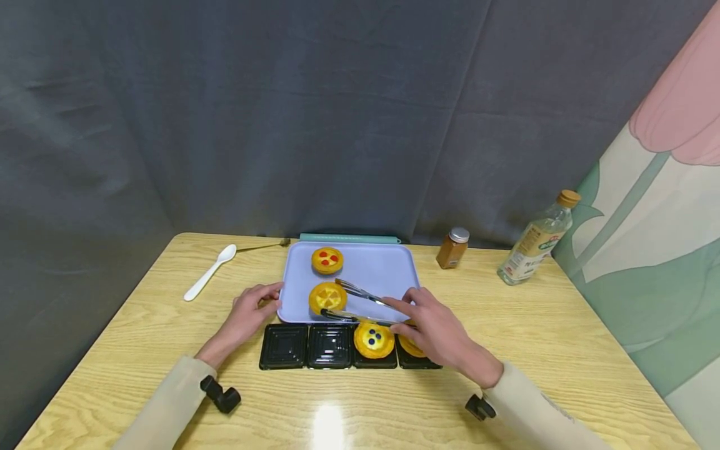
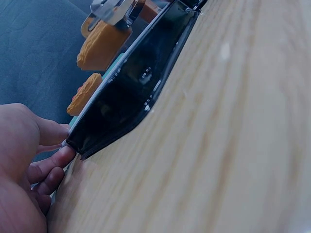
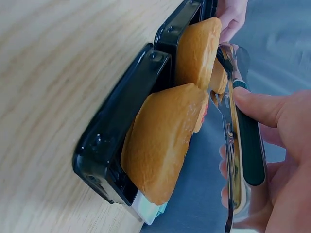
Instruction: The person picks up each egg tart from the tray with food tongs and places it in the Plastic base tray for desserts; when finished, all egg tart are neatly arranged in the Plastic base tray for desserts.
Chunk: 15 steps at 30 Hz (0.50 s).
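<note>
Pale sleeves lie nearest the camera, leading to two bare hands over the bench. The right grip pinches metal tongs by their dark handles, the tong arms standing apart. Left of that grip, their tips flank a tart with orange pieces on the lavender tray; whether they press on it I cannot tell. The left grip touches the tray's left edge; whether it pinches the rim is unclear.

Between the two grips, on the tray's near side, runs a row of black holders, four in all. The pair closest to the right grip carry a tart with blue berries and another tart; the pair nearer the left grip carry none. A tart with red pieces sits on the tray, beyond both grips. The row therefore looks half filled: two tarts placed, two left.

Beyond the left grip lies a white spoon; beyond the right, a small jar stands.
</note>
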Available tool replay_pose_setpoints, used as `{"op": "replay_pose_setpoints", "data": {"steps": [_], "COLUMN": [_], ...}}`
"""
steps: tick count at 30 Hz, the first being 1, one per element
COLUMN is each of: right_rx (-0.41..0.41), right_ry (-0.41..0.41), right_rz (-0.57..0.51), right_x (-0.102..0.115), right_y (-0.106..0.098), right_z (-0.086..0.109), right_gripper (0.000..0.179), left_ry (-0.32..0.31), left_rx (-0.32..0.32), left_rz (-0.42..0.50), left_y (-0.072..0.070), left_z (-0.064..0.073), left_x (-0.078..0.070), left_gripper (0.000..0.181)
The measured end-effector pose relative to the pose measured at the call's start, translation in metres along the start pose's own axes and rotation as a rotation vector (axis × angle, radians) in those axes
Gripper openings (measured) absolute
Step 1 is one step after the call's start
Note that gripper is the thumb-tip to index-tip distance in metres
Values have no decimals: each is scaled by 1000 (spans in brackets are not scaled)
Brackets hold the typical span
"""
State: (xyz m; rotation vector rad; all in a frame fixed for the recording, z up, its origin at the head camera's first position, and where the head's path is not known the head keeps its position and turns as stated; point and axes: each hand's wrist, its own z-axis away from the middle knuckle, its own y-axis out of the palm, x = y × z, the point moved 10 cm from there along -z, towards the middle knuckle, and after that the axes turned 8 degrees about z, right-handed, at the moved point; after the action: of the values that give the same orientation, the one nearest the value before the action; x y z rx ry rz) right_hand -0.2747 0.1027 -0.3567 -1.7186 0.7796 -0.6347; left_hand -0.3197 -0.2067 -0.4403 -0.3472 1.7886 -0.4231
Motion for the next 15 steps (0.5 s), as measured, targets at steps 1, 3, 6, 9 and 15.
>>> {"op": "replay_pose_setpoints", "data": {"steps": [1, 3, 6, 9, 15], "right_rx": [-3, -15, -39, -53, -27], "right_ry": [-1, -7, -18, -26, -33], "right_rz": [-4, -16, -27, -19, -5], "right_x": [1, 2, 4, 6, 10], "right_y": [-1, -3, -7, -9, -6], "right_z": [2, 5, 10, 15, 24], "right_gripper": [48, 47, 46, 46, 47], "left_ry": [1, 3, 9, 11, 1], "left_rx": [0, 1, 3, 2, 4], "left_rz": [-3, -6, -11, -10, 1], "left_y": [0, 0, -1, -1, 0], "left_z": [0, -1, -1, -2, -1], "left_x": [0, -1, -2, -2, 0], "left_gripper": [43, 43, 43, 43, 43]}}
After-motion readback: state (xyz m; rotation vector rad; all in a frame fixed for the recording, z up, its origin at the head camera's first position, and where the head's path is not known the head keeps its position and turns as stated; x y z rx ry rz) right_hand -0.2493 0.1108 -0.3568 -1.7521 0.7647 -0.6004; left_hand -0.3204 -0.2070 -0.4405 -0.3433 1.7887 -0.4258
